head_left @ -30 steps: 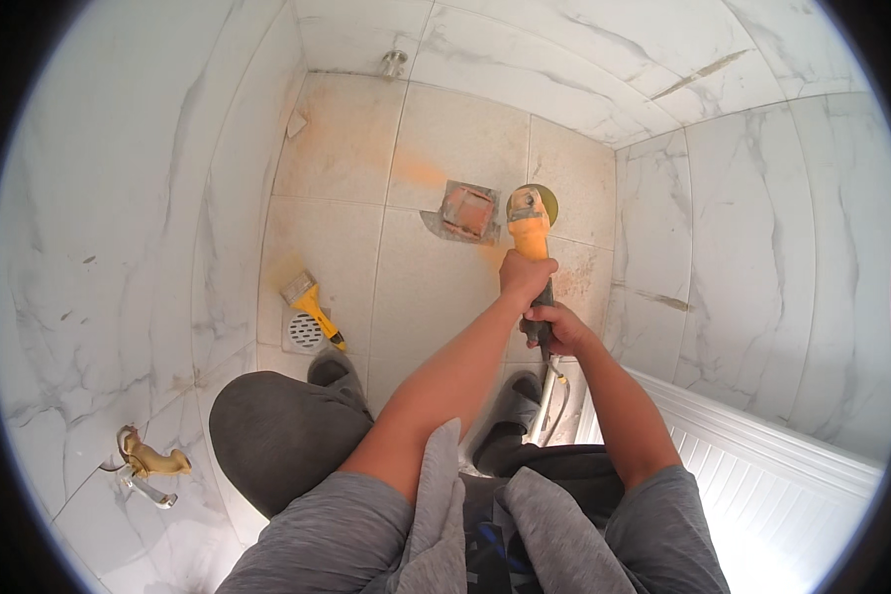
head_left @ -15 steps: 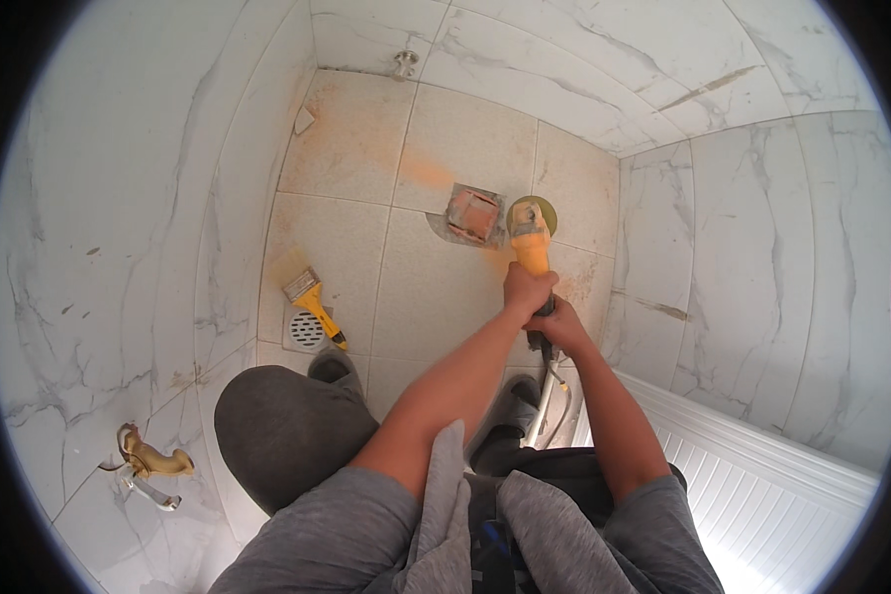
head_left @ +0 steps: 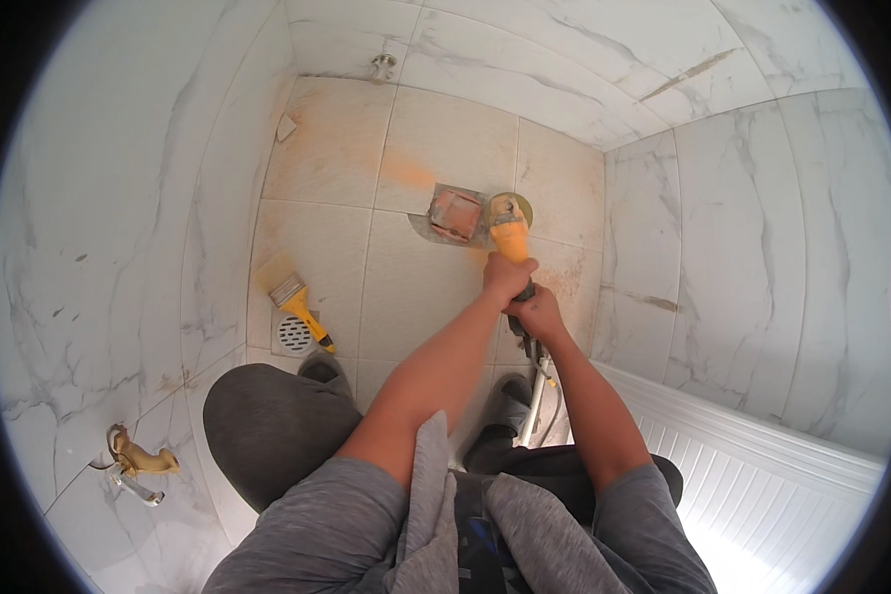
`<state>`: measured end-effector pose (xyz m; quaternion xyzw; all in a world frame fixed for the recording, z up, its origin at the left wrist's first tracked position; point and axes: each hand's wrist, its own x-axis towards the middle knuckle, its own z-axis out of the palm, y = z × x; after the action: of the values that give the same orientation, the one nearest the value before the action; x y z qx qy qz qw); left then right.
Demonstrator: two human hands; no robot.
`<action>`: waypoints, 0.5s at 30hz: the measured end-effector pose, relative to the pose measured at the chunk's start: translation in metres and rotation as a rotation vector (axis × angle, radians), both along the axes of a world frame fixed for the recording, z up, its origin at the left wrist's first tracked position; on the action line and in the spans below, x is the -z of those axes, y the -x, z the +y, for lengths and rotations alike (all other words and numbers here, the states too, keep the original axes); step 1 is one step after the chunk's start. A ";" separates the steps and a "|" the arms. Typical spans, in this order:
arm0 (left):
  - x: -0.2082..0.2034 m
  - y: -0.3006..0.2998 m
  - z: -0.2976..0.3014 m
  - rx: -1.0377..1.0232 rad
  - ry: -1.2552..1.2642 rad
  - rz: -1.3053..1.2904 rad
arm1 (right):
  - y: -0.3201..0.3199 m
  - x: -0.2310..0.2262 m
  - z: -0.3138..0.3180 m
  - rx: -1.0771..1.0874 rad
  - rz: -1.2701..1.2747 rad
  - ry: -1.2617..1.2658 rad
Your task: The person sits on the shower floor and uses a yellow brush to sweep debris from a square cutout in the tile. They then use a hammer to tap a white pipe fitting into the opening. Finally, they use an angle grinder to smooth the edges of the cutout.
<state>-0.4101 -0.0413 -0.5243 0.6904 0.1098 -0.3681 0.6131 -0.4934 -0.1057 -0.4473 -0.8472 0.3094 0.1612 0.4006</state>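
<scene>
Both my hands grip a yellow angle grinder (head_left: 509, 236) held low over the tiled floor. My left hand (head_left: 507, 278) wraps round its yellow body, and my right hand (head_left: 538, 313) is closed round the dark rear handle, with a cord trailing below. The round disc (head_left: 525, 207) shows partly behind the grinder's head. Just left of the head lies a square cut-out (head_left: 456, 215) with a reddish piece inside and grey, rough edges. Whether the disc touches the floor there, I cannot tell.
A yellow-handled paintbrush (head_left: 301, 309) lies beside a round floor drain (head_left: 294, 335). A tile chip (head_left: 286, 128) rests near the left wall. Brass tap (head_left: 141, 457) juts from that wall; a metal fitting (head_left: 383, 66) sits at the back. A white ribbed panel (head_left: 733, 475) stands at the right.
The whole view has shifted slightly, so the floor and hands appear further left. My grip on the angle grinder is unchanged, and it stays beside the square cut-out.
</scene>
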 end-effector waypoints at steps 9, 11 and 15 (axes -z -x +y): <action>-0.007 -0.009 0.006 0.013 0.050 -0.002 | -0.006 0.003 -0.002 -0.001 0.023 0.015; -0.006 -0.009 0.006 0.003 0.050 0.003 | -0.008 0.002 -0.001 0.001 0.031 0.038; -0.002 -0.010 0.002 -0.008 0.040 0.024 | -0.010 0.001 -0.002 -0.001 0.034 0.032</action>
<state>-0.3999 -0.0390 -0.5226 0.6732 0.1126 -0.3758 0.6268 -0.4839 -0.1075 -0.4485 -0.8508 0.3181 0.1710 0.3818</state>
